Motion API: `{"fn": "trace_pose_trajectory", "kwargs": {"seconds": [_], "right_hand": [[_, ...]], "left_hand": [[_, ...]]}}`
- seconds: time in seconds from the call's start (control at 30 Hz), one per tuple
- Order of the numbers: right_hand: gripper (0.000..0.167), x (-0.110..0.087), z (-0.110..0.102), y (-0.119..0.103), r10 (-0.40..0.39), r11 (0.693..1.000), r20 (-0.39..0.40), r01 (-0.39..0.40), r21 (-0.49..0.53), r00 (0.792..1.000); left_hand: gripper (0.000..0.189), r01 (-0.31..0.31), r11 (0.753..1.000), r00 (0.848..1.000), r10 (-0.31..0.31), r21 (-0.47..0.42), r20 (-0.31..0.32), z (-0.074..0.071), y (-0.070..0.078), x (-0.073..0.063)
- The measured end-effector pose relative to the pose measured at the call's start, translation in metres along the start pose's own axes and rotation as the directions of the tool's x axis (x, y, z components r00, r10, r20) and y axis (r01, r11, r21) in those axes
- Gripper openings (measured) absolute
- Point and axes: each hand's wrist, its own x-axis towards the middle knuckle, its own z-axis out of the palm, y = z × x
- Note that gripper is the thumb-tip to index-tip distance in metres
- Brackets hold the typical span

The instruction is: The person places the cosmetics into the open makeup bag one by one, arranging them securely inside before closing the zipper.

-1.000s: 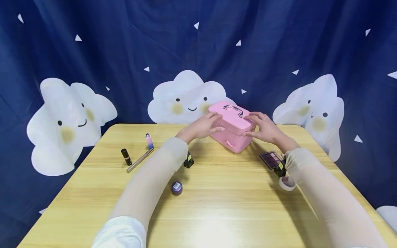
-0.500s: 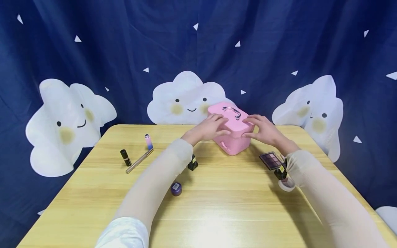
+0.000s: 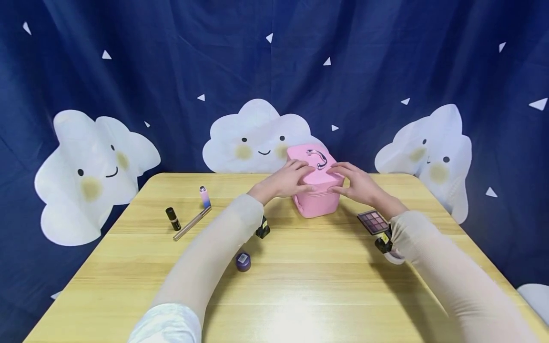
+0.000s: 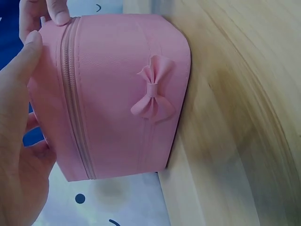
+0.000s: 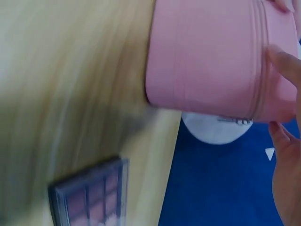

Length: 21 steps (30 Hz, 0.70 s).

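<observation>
A pink cosmetic case (image 3: 318, 204) with a silver carry handle (image 3: 317, 159) stands at the back of the table, one corner toward me. My left hand (image 3: 284, 181) grips the lid on its left, thumb low near the zipper and fingers on top. On the other side my right hand (image 3: 359, 184) holds the lid between thumb and fingers. The left wrist view shows a pink bow (image 4: 153, 89) on one side and a zipper (image 4: 75, 94) round the lid, which is down. In the right wrist view a plainer side of the case (image 5: 207, 56) shows.
An eyeshadow palette (image 3: 372, 221) lies below my right forearm, near a round compact (image 3: 394, 258) partly hidden. Left of centre are a purple jar (image 3: 243, 262), a black lipstick tube (image 3: 173, 219), a gold pen-like stick (image 3: 191, 224) and a pink-blue tube (image 3: 205, 197). A curtain (image 3: 171, 71) hangs behind.
Both hands have turned the case on the tabletop, its bow side swinging round to the left. The right hand has shifted slightly left and the left hand slightly right. The small cosmetics stay put.
</observation>
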Motion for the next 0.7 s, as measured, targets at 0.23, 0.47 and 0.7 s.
{"fn": "trace_pose_trajectory", "kwargs": {"seconds": [0.23, 0.47, 0.7], "right_hand": [[0.045, -0.005, 0.002, -0.013, 0.027, 0.999, -0.011, -0.027, 0.034, 1.000], [0.043, -0.015, 0.004, -0.026, -0.045, 0.999, -0.004, 0.045, -0.025, 0.999], [0.044, -0.022, 0.005, -0.038, -0.161, 0.986, -0.059, 0.158, -0.058, 0.985]], "left_hand": [[0.067, -0.037, 0.999, 0.999, 0.036, -0.008, -0.009, 0.001, -0.004, -0.011], [0.069, -0.066, 0.998, 0.998, 0.067, -0.020, 0.003, -0.001, -0.005, -0.026], [0.069, -0.089, 0.996, 0.996, 0.089, 0.008, 0.012, -0.008, -0.002, -0.043]]}}
